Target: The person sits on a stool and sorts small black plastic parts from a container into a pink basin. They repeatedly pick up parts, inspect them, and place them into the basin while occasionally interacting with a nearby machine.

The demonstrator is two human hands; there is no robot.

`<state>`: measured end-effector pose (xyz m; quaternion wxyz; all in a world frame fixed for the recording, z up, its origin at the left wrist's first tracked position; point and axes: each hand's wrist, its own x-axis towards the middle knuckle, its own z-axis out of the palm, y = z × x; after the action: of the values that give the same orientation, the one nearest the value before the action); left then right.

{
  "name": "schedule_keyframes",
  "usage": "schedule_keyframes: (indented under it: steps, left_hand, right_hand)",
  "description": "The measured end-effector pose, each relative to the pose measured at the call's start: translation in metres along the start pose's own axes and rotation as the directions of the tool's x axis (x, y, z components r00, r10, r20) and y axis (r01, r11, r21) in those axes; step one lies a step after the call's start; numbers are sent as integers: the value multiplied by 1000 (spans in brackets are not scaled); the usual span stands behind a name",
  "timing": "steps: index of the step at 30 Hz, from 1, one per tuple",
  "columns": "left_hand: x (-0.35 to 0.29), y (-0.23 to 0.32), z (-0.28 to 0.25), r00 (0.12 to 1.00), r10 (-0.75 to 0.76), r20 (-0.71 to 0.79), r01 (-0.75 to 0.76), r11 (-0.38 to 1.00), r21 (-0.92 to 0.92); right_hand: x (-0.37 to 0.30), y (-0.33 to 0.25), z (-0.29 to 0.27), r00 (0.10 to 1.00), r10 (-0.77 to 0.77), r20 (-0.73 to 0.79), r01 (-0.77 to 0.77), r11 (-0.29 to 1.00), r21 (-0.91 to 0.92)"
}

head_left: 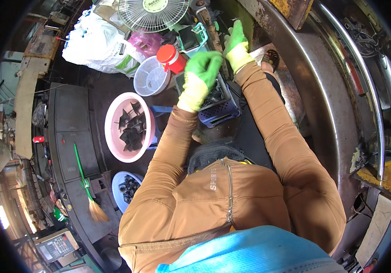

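Observation:
Both my hands wear green-palmed gloves with yellow-green cuffs. My left hand (204,73) is closed, its fingers curled inward, above a basket (220,119) of small black parts. What it holds, if anything, is hidden. Farther ahead and to the right, my right hand (237,44) reaches toward the machine side with its fingers drawn together. A small dark bit shows at its fingertips, too small to name. Just left of my left hand stands a red jug with a white band (171,59), beside a white plastic basket (152,76).
A pink basin (110,132) with black angular pieces stands at left, a blue basin (117,193) of dark pieces nearer. A fan (153,13) and white sacks (93,45) sit at the far side. A broom (86,184) lies left; a metal machine frame (316,77) runs along the right.

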<state>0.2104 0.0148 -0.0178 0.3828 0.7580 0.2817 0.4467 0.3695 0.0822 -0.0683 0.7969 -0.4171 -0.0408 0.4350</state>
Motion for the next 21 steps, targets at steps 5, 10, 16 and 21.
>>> schedule_keyframes:
  steps: [5,10,16,21]
  left_hand:
    - [-15,19,17,973,152,173,-199,934,298]
    - [-9,22,23,930,257,262,-345,856,384]
    - [-22,24,9,816,-192,545,277,958,-78]
    - [-42,-47,-21,878,-278,391,282,958,49]
  right_hand:
    - [7,1,-9,995,97,-29,-97,995,2]
    - [-7,-3,-10,950,-308,46,310,948,-74]
    - [-29,-25,-5,974,-89,209,86,996,26]
    - [-28,-40,-10,951,114,289,-179,961,210]
